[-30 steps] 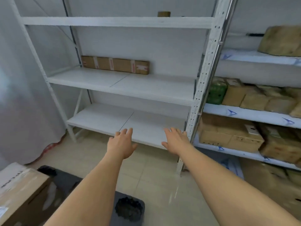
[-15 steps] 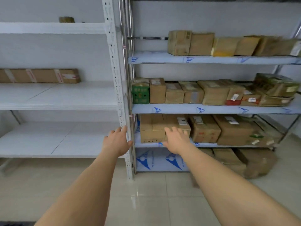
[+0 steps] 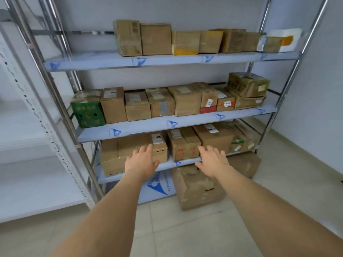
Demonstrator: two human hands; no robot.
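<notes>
Left hand (image 3: 142,163) and right hand (image 3: 213,164) spread, empty, hovering before the carton (image 3: 182,149) on the low shelf (image 3: 165,166). Best to grip both sides low, then slide out level.

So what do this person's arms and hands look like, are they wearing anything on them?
Nothing is worn. The bare left hand and bare right hand show no gloves, rings or bands. The left forearm and right forearm are uncovered up to the picture's edge: no sleeve, watch or bracelet in view.
</notes>
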